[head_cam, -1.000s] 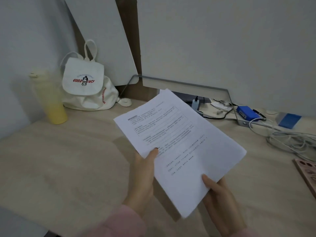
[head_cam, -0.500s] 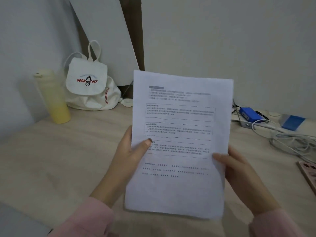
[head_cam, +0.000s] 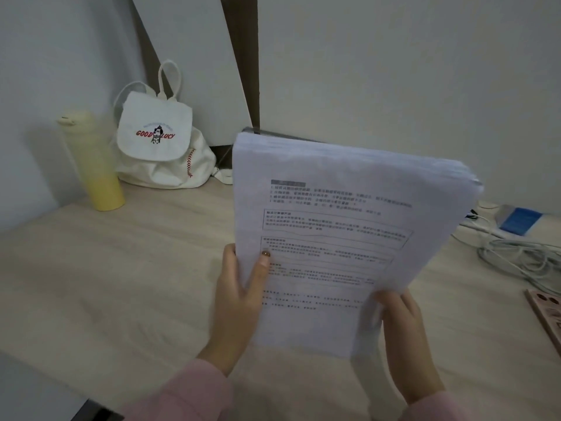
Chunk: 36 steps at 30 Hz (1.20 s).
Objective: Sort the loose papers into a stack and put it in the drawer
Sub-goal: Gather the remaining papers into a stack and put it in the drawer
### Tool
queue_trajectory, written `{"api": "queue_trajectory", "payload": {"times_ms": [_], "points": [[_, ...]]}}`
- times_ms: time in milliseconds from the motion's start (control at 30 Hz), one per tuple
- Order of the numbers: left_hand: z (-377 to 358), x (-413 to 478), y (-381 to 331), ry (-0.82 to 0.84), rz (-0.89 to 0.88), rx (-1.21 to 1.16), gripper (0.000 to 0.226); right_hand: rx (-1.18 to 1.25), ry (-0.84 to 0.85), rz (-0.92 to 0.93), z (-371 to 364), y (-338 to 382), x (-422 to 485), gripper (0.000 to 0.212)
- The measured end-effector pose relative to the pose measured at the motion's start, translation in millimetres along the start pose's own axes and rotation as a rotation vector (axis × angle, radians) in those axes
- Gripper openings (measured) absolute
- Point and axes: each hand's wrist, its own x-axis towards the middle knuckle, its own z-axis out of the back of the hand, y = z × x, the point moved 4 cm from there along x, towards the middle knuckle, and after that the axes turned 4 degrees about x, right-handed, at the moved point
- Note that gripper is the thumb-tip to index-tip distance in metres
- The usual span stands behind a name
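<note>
A stack of white printed papers (head_cam: pixel 340 238) stands nearly upright above the light wooden desk (head_cam: pixel 121 284), its top edge blurred. My left hand (head_cam: pixel 239 293) grips the stack's left edge, thumb on the front sheet. My right hand (head_cam: pixel 400 329) holds the lower right edge, with its fingers behind the sheets. No drawer is in view.
A yellow bottle (head_cam: pixel 91 159) and a white canvas backpack (head_cam: pixel 161 147) stand at the back left by the wall. Tangled cables (head_cam: pixel 522 256) and a white-and-blue device (head_cam: pixel 522 223) lie at the right. A pink flat object (head_cam: pixel 546 311) lies at the right edge.
The papers went from lying tilted to the left to standing upright, and rose higher and closer to the camera. Both hands shifted along the stack's side edges.
</note>
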Motion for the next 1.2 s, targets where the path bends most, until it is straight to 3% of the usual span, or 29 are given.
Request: {"api": "queue_trajectory", "payload": {"times_ms": [133,300,533,700,867,967,1200], "points": [[13,5,-5,0.008,0.007,0.079,0.016,-0.045,0.058,-0.032,-6,8,4,0.033],[61,23,-19,-0.056,0.029,0.191,0.015,-0.092,0.282,-0.084,-45,15,3,0.030],[184,11,-33,-0.178,0.118,0.364,0.009,-0.126,0.595,-0.184,-146,-12,-31,0.031],[296,-25,-34,-0.295,0.345,0.482,0.025,-0.112,0.789,-0.297,-228,-50,-91,0.029],[387,-78,-32,-0.331,0.509,0.585,0.029,-0.076,0.917,-0.505,-292,-91,-161,0.029],[425,-103,-31,-0.321,0.590,0.699,0.017,-0.094,0.994,-0.646,-313,-114,-200,0.030],[480,-132,-15,-0.043,0.966,1.017,0.028,-0.045,1.067,-1.131,-327,-152,-272,0.033]]}}
